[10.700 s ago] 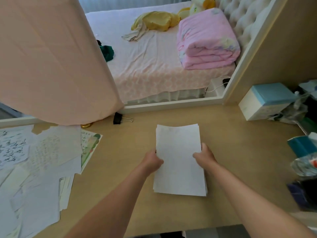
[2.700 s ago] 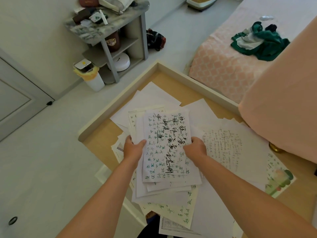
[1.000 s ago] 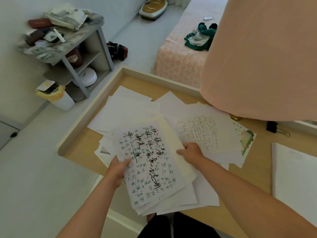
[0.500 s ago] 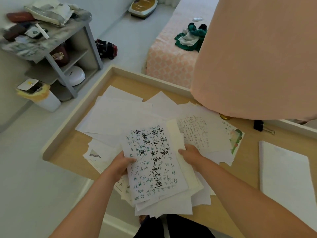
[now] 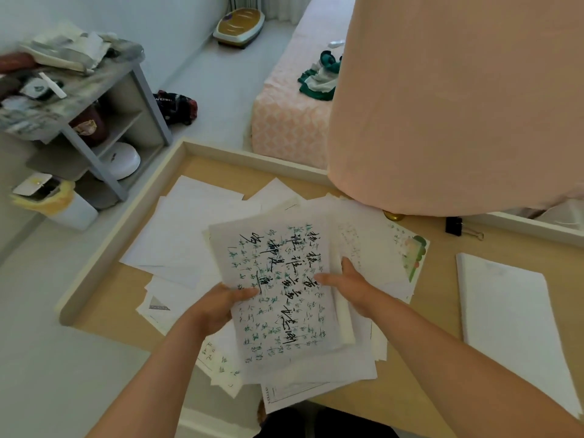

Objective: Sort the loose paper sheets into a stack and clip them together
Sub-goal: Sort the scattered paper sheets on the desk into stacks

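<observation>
My left hand (image 5: 218,306) gripped the left edge of an uneven bundle of white paper sheets (image 5: 278,298), thumb lying across the top sheet, which bore black and green handwritten characters. My right hand (image 5: 349,287) gripped the bundle's right edge, thumb on the written face and index finger extended along the far side. Both hands were thus closed on the same bundle, which was raised and tilted between them. Under and around my hands lay loose white sheets (image 5: 186,235), overlapping and unaligned, on the light wooden desk with a raised pale rim (image 5: 126,298). A sheet with a green and pink printed corner (image 5: 410,257) lay just right of my right hand. Well to the right of that hand lay a squared stack of blank white paper (image 5: 508,314), flat on the desk. Beyond it, near the rim, lay a black binder clip with wire handles (image 5: 458,227), apart from every sheet.
</observation>
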### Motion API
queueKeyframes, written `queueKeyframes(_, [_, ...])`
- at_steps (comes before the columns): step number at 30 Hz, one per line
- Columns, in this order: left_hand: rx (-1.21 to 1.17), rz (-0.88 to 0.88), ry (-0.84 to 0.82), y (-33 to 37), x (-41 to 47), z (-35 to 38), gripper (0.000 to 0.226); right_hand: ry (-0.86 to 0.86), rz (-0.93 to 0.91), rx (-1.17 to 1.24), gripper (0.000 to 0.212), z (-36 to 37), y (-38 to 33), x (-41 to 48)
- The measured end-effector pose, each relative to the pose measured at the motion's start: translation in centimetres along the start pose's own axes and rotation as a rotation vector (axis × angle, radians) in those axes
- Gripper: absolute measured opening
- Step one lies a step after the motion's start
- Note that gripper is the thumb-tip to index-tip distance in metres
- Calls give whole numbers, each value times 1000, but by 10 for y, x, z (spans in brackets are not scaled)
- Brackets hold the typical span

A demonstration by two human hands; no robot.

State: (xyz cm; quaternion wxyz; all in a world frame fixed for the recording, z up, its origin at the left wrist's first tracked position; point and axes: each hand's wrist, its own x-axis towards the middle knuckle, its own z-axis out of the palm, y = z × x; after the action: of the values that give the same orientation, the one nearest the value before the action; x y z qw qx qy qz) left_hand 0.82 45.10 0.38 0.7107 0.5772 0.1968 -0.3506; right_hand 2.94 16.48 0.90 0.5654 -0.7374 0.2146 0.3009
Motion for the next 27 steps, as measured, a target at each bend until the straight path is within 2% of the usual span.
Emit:
queueKeyframes(3, [-1, 56, -39, 18, 1, 21, 50, 49, -41, 17, 116, -21, -1, -2])
queueKeyframes(5, [-15, 79, -39, 27, 2, 34, 48, 39, -45, 116, 112, -41, -1, -6])
queueKeyframes(6, [-17, 87, -29, 30, 4, 40, 43, 12, -41, 131, 100, -51, -1, -9])
queueKeyframes(8, [13, 91, 10, 36, 8, 53, 37, -30, -84, 99, 60, -66, -1, -16])
queueKeyframes(10, [95, 96, 52, 39, 12, 67, 36, -24, -111, 72, 43, -75, -1, -22])
queueKeyframes(13, [205, 72, 32, 42, 10, 88, 37, -28, -123, 85, 40, -84, -2, -30])
queueKeyframes(15, [197, 105, 38, 43, 7, 101, 38, 28, -154, 86, 37, -91, -2, -34])
queueKeyframes(18, [109, 230, 142, 54, -2, 121, 35, 189, -252, 165, 33, -107, -12, -47])
queueKeyframes(22, [56, 421, 213, 69, -17, 160, 34, 279, -400, 268, 26, -125, -30, -70])
queueKeyframes(25, [57, 538, 241, 71, -22, 187, 35, 268, -476, 280, 23, -138, -36, -82])
queueKeyframes(27, [69, 557, 290, 69, -22, 199, 40, 237, -503, 261, 36, -148, -32, -84])
